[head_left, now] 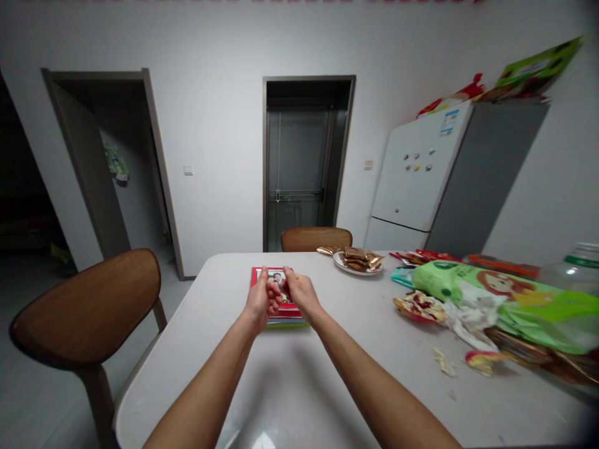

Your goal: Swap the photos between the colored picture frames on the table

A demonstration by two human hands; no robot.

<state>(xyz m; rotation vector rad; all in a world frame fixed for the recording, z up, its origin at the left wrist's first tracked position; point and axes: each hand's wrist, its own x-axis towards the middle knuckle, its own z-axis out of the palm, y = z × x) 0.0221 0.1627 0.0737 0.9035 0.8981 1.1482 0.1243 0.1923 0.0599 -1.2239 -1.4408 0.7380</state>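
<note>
A small stack of books (287,322) lies on the white table (187,374), with a red-edged cover carrying a picture on top and a green edge low in the pile. Over the left part of the top cover is my left hand (262,298), palm turned inward, thumb up and fingers loosely curled but apart. My right hand (299,292) is over the right part, facing the left one, its thumb pointing forward; its other fingers are mostly hidden. Whether either hand touches the cover cannot be made out.
A plate (358,269) of wrapped snacks stands at the table's far edge. On the right lie an opened pomegranate (420,307), crumpled tissue (472,321), peel pieces and a green tissue pack (538,299). Wooden chairs (88,305) stand left and beyond.
</note>
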